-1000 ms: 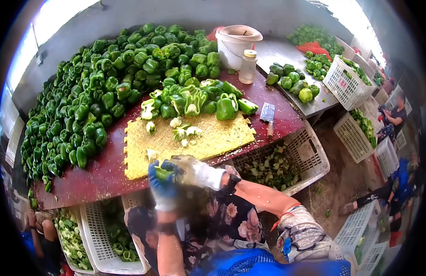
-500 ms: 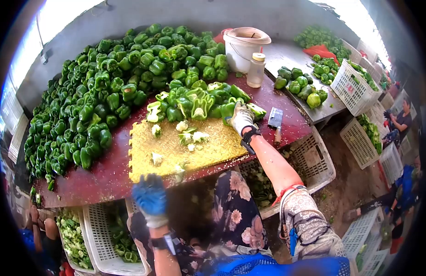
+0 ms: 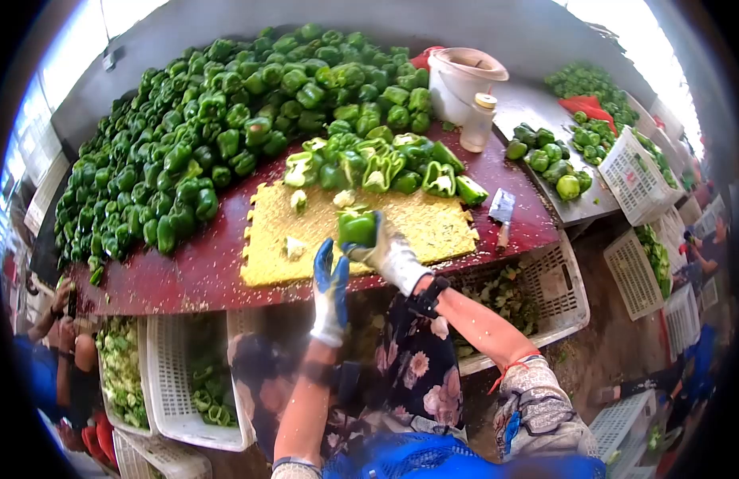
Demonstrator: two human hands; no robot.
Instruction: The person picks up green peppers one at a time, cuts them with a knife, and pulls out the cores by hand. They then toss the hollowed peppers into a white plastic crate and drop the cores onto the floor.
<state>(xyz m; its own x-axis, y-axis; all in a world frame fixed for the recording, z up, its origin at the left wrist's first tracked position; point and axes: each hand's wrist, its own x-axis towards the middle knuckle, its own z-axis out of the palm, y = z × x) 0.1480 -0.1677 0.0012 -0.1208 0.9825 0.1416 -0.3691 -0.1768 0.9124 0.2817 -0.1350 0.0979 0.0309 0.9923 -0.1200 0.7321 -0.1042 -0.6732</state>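
right hand (image 3: 392, 254) gripping green pepper (image 3: 356, 229), left hand (image 3: 330, 291) held wide beside it, cleaver (image 3: 502, 206) lying to their right

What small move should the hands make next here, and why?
Probably bring the left hand up to the green pepper: the right hand holds it over the yellow mat, while the left is open, seemingly empty, and close by.

A white bucket (image 3: 452, 89) stands beside a lidded jar (image 3: 476, 128).
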